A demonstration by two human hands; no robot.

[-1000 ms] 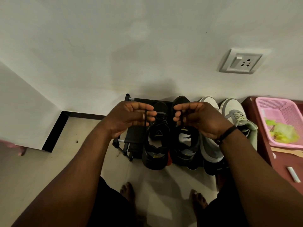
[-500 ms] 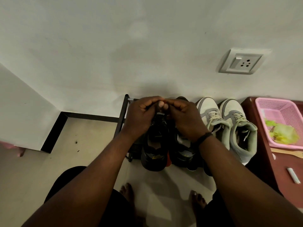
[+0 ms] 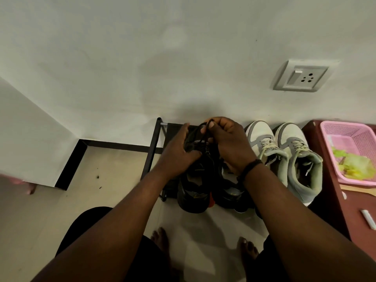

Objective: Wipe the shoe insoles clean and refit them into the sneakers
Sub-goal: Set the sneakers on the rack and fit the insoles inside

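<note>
1. Both forearms reach forward and downward from the lower edge of the view, converging toward the middle.
2. The left hand [image 3: 181, 147] lies with its back up, fingers fairly straight and spread, thumb angled inward toward the other hand.
3. The right hand [image 3: 227, 139] is curled, its thumb and forefinger meeting in a pinching grip at the top.
4. A dark band [image 3: 249, 168] circles the right wrist.
5. Two bare feet [image 3: 160, 239] show between the arms, toes pointing forward.
</note>
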